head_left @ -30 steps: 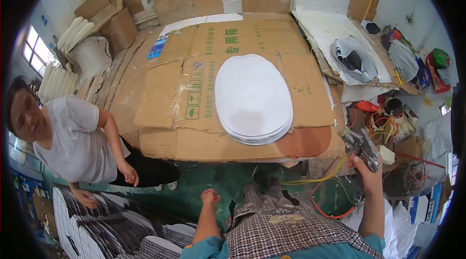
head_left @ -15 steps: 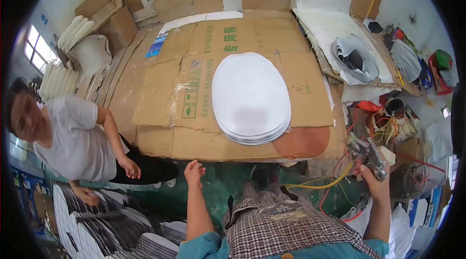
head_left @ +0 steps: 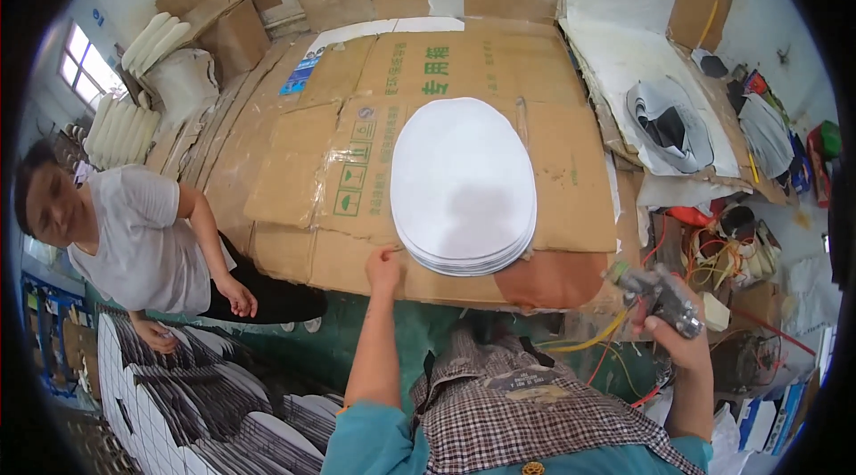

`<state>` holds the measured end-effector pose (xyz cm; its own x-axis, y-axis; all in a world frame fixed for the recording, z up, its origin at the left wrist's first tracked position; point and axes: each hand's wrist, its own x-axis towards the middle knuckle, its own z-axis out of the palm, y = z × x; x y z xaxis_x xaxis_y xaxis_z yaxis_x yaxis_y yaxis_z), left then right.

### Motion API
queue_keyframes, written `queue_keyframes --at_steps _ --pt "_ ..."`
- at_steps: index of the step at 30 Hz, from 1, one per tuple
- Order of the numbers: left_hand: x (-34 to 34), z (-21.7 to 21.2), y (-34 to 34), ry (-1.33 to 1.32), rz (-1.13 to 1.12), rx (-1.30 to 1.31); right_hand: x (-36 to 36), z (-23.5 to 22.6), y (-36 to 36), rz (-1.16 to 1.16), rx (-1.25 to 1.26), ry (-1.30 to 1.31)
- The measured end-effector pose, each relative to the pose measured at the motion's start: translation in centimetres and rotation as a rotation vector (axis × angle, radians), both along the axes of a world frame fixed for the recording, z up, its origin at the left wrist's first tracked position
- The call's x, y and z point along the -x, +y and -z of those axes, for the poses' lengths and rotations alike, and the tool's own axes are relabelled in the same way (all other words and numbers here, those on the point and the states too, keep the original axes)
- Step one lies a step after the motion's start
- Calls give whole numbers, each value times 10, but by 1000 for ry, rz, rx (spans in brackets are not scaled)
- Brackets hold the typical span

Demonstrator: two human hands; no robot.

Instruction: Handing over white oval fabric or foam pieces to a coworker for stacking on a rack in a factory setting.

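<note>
On the cardboard-covered table lies a stack of white oval sheets [head_left: 464, 181], a shadow falling across its near half. My left hand [head_left: 383, 270] is just left of the stack's near edge, its fingers curled together and no object visible in them. I cannot tell whether its fingertips touch the sheets. To the right, beyond the table's corner, my right hand [head_left: 682, 339] is wrapped round a grimy grey spray gun [head_left: 664, 297]. A yellow hose [head_left: 593, 337] runs near the gun. The gun's nozzle end points toward the stack.
A brown patch [head_left: 553, 279] marks the table's near right edge. On the left stands a person in a white shirt [head_left: 134, 230], beside heaped dark-edged white sheets [head_left: 205, 386]. A rolled grey piece [head_left: 669, 123] sits on the right-hand bench, with tangled hoses [head_left: 713, 243] below.
My left hand has moved up and right, over the table edge toward the stack. The spray gun in my right hand has shifted slightly left and turned toward the table.
</note>
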<state>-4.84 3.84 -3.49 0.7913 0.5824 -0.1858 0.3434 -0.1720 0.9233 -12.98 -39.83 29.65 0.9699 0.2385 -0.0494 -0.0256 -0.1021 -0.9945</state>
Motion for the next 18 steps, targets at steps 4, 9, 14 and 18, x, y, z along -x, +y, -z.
queue_keyframes --at_steps 4,9,14,18 --pt "-31 -7 -37 105 76 -417 -8 -5 -20 267 45 -46" --pt "-48 -30 -61 290 61 -585 -9 -4 -51 121 108 34" --pt "-60 -22 -66 279 -114 -711 -27 16 -63 71 -11 37" --pt "-74 -26 -61 348 -55 -684 -51 25 -69 -135 1 -30"
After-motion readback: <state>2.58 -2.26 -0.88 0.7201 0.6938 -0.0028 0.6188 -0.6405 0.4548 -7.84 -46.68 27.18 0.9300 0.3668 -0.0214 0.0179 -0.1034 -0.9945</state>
